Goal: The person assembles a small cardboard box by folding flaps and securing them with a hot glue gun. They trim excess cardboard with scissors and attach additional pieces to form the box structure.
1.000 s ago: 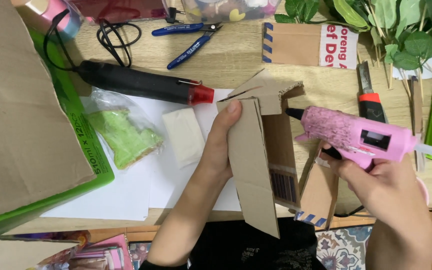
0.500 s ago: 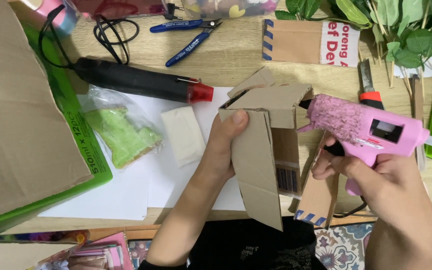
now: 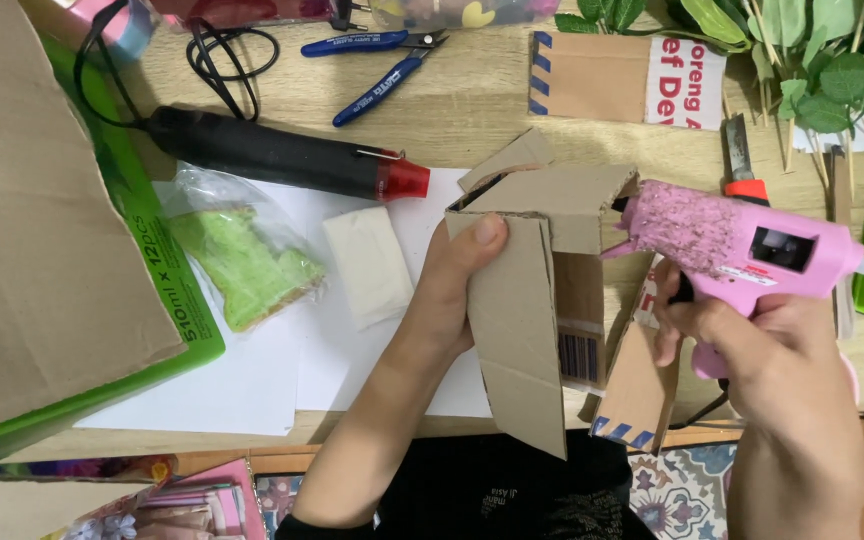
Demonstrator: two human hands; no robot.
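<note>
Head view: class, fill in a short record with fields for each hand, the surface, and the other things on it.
left hand: holds the cardboard box, thumb on its top edge
right hand: grips the pink glue gun, nozzle at the box
surface: wooden table
left of box: white paper, green bag, black heat tool
far edge: blue pliers, leaves

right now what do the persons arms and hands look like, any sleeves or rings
Both forearms are bare, with no sleeves in view. The left hand and right hand show no gloves, rings or watch. Nails look short and unpainted. A dark garment covers the lap below.
</note>
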